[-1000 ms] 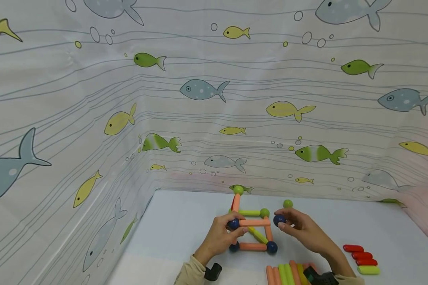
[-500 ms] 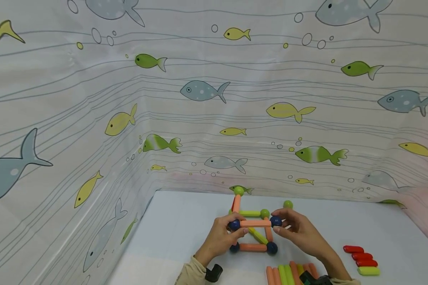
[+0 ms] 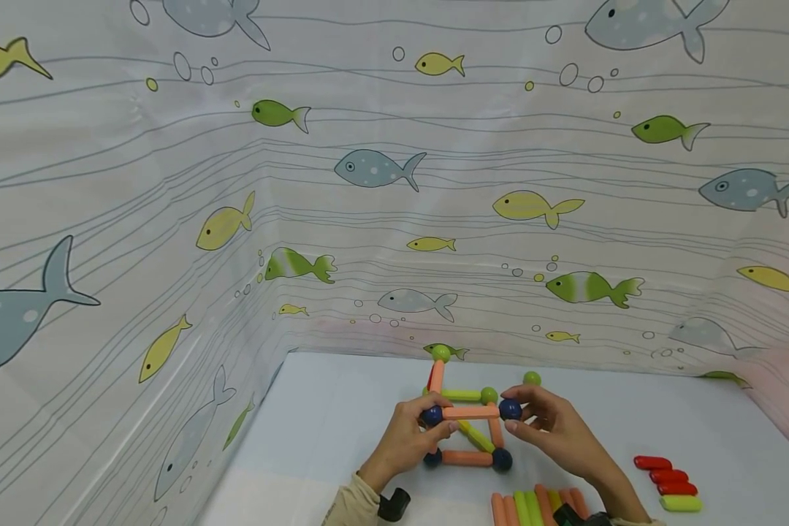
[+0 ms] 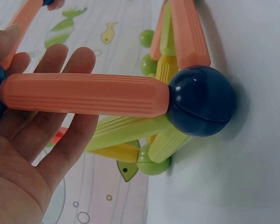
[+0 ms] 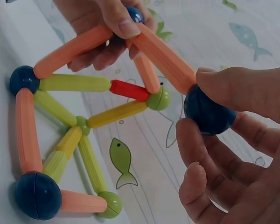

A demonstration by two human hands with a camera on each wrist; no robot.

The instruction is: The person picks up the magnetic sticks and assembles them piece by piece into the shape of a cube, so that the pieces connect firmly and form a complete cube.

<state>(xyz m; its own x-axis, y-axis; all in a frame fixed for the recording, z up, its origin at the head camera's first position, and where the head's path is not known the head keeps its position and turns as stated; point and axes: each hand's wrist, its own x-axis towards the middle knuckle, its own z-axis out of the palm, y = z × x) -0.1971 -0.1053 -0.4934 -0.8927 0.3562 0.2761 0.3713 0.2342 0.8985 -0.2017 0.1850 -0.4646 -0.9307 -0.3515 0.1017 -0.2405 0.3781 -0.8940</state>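
Left hand point(image 3: 404, 431) pinches the left blue ball point(image 3: 432, 416) where rods meet, thumb over the joint; right hand point(image 3: 559, 424) has thumb and fingertips clamped on the right blue ball point(image 3: 510, 409). Orange rod point(image 3: 470, 413) spans the two, touching both balls, raised above the worktop point(image 3: 289, 438). Left ball also ties by rods into the frame point(image 3: 467, 459) standing there.

Handling, judged by look: light, stiff, probably hollow plastic, not very fragile. Balls glossy, so likely slick and prone to roll; rods ribbed, better grip. Joints look end-to-surface, likely to pivot or pop off under a sideways pull. Best hold: ball between thumb and opposed fingertips, clear of the contact spot; rod at mid-length on the ribs; steady the frame at its ball.
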